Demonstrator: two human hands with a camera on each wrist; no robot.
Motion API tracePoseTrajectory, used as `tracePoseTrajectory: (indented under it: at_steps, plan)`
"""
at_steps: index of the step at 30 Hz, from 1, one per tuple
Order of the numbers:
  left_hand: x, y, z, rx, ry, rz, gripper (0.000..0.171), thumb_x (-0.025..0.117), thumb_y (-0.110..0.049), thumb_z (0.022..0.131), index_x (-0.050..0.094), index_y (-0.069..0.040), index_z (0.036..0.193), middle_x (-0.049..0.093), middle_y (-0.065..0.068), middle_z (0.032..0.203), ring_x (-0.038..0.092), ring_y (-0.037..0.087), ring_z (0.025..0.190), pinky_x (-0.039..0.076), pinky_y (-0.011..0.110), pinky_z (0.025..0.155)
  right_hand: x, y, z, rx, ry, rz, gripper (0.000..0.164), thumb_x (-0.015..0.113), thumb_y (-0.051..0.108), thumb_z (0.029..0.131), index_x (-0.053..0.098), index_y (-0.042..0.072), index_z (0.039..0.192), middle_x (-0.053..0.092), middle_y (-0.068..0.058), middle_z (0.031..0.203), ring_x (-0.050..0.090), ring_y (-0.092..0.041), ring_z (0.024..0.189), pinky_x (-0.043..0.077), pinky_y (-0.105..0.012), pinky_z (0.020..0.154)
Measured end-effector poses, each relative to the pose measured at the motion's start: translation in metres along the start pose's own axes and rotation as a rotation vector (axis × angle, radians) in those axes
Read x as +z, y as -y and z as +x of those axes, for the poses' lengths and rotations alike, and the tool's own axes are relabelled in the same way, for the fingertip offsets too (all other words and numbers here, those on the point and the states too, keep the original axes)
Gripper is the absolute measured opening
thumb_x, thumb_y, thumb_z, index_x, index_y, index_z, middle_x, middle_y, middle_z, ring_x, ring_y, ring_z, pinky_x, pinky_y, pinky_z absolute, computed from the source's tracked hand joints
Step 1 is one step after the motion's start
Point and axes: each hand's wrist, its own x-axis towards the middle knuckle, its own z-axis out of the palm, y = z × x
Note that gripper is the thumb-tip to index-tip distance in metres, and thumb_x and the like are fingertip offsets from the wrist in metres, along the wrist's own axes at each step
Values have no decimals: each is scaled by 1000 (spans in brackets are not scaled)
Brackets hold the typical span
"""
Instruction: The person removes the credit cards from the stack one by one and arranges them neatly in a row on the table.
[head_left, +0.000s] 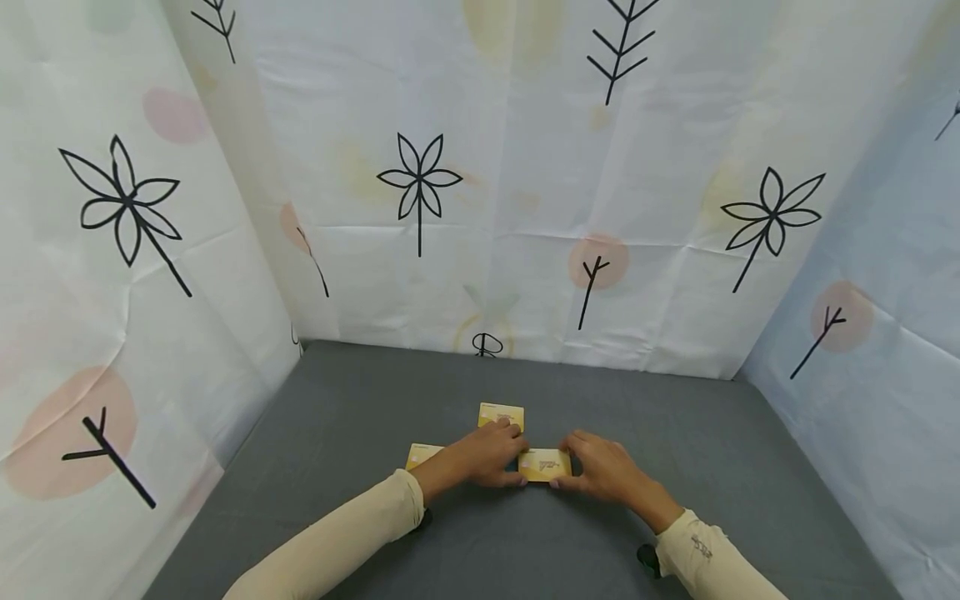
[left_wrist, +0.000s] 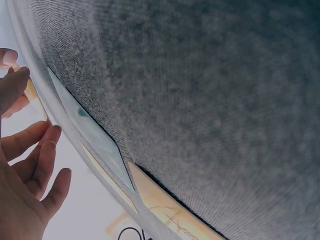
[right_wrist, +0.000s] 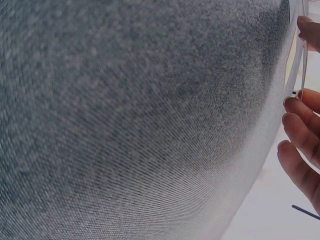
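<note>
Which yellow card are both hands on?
The rightmost yellow card, held between the left hand and right hand. The far card and left card lie farther left, each partly hidden.

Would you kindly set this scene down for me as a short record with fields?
Surface: dark grey cloth
Backdrop: white printed fabric with line-drawn flowers
Held item: yellow printed card, between the two hands
Left hand: thumb and fingers at the card's left edge
Right hand: thumb and fingers at its right edge
Far card: yellow, beyond the left hand, partly hidden by it
Side card: yellow, partly hidden behind the left forearm
Other card: pale blue card, seen in the left wrist view
</note>
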Motion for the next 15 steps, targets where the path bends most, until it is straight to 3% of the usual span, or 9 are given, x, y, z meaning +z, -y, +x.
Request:
tracePoseTrajectory:
  at_steps: [8,15]
  plan:
    - [-2,1,1,0,-45,27,46,66,-58,91,67,-20,116,62,-4,102,50,11,88,46,28,78,-2,-1,2,22,11,-4,47,80,54,80,67,18,106,63,7,97,61,-10,84,51,-34,68]
    - [3,0,1,20,-32,19,46,66,-59,91,66,-21,117,62,-4,103,52,11,89,46,28,80,1,-1,0,12,22,-5,48,80,56,79,67,18,105,63,8,97,61,-10,83,51,-33,67]
